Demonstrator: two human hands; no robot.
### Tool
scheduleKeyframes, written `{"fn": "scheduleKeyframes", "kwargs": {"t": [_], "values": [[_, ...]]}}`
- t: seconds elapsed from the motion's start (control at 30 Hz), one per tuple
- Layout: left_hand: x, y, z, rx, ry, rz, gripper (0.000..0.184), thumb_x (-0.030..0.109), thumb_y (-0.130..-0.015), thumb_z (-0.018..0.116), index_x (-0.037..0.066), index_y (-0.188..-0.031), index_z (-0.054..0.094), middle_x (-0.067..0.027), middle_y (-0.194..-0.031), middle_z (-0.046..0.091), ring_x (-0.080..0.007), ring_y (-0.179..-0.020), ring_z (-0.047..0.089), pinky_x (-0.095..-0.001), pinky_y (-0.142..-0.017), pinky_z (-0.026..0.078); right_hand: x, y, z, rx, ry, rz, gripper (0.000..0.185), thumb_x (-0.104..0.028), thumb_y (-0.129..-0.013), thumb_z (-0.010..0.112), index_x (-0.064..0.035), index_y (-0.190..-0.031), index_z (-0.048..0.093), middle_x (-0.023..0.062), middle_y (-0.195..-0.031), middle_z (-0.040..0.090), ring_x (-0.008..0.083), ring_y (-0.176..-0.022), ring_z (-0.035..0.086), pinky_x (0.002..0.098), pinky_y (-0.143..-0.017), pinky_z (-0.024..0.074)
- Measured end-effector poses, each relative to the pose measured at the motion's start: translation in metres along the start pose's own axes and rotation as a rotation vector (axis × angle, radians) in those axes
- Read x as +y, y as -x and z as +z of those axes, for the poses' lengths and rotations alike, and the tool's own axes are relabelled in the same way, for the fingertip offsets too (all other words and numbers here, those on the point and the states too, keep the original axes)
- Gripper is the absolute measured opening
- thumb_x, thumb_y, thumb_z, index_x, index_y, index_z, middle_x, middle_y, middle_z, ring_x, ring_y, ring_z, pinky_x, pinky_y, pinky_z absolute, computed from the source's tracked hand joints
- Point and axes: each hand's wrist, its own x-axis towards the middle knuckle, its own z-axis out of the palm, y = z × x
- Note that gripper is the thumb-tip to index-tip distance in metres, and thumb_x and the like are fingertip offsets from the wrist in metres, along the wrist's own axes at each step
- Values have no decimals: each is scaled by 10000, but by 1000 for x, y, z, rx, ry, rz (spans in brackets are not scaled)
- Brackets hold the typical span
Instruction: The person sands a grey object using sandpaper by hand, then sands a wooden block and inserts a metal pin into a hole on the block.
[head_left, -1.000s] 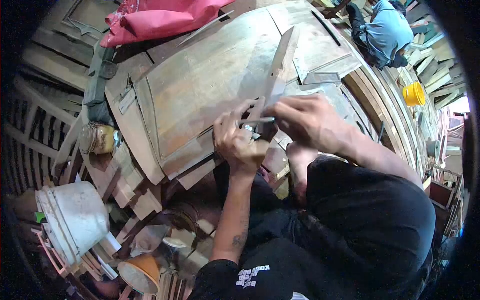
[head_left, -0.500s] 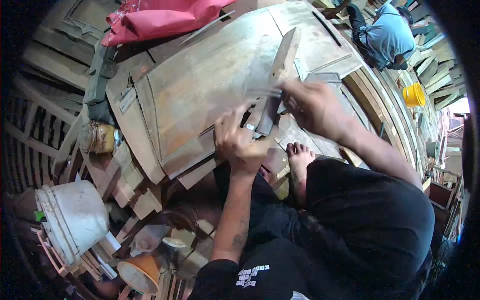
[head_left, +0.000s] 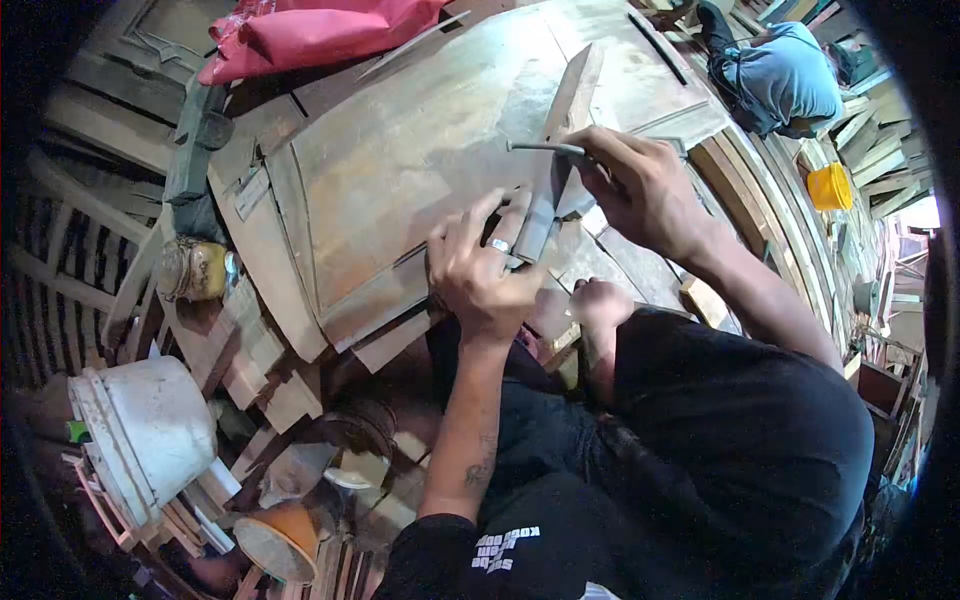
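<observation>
My left hand [head_left: 484, 262] is wrapped round the near end of a long wooden piece [head_left: 574, 97], which points away over a wide wooden panel [head_left: 400, 150]. A dark grey block [head_left: 541, 222] lies along the near part of this piece, beside my left fingertips. My right hand [head_left: 645, 190] pinches a thin metal rod [head_left: 545, 148] just above the wooden piece, with the rod's flat end pointing left. What lies under my left palm is hidden.
A red sheet [head_left: 320, 38] lies at the panel's far edge. On the left are a jar [head_left: 199, 270], a white bucket [head_left: 150, 430] and an orange container [head_left: 280, 540]. Another person [head_left: 785, 80] crouches at the upper right, near a yellow bucket [head_left: 829, 187].
My right hand has moved up and away from my left hand, with the rod now raised over the wooden piece. My left hand has stayed in nearly the same place.
</observation>
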Motion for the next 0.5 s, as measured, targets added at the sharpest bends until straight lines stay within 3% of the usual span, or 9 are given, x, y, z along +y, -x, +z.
{"fn": "scheduleKeyframes", "kwargs": {"t": [0.07,0.1,0.13,0.2,0.27,0.33,0.43,0.5], "values": [[2,-2,-2,-31,-12,-30,508,200,-704,885,94,-1195,807,-101,-1174,758,-324,-1045,703,-455,-985,491,-11,7,1,-53,-65,-33,312,-43,-861,720,-86,-1162,649,155,-923,709,396,-814,717,462,-701,598],[5,-3,-3,-43,6,-53,499,210,-696,889,85,-1172,806,-106,-1170,755,-335,-1052,698,-456,-991,489,-11,9,9,-51,-95,-217,343,-53,-842,724,-77,-1174,641,159,-988,713,389,-877,722,462,-731,604],[5,-5,-2,-41,8,-52,499,210,-696,889,85,-1172,806,-106,-1170,755,-335,-1052,698,-456,-991,489,-16,17,11,-150,-102,-247,366,-64,-822,728,-76,-1178,643,154,-1041,712,383,-930,720,461,-760,605],[2,-1,-4,-60,-11,-40,474,229,-707,891,77,-1149,805,-110,-1170,752,-335,-1052,696,-461,-987,493,-10,14,6,-103,-35,-281,346,-63,-840,724,-82,-1177,646,155,-991,713,383,-884,728,456,-728,607],[2,0,-2,-21,-47,-28,461,228,-717,886,75,-1144,803,-104,-1174,753,-330,-1046,699,-466,-980,499,10,7,10,19,-26,-86,368,-63,-860,735,-87,-1216,648,160,-893,700,383,-757,717,447,-648,590],[3,-3,0,-6,-9,-13,447,230,-727,883,71,-1138,804,-102,-1174,754,-330,-1038,702,-472,-970,505,7,10,7,3,-2,-66,381,-68,-865,739,-83,-1234,646,162,-890,700,383,-754,714,444,-648,588],[1,-2,1,-9,-4,-21,469,214,-708,886,68,-1147,807,-104,-1176,754,-329,-1035,706,-466,-968,505,-13,15,15,-61,-118,-336,322,-87,-901,734,-72,-1211,645,175,-875,704,403,-741,711,453,-644,589],[3,-2,0,-16,-10,-14,511,205,-691,888,76,-1179,809,-101,-1175,755,-335,-1041,706,-458,-971,505,-6,10,7,-34,-93,-245,290,-85,-907,729,-66,-1183,643,177,-883,707,407,-749,714,459,-647,587]]}}
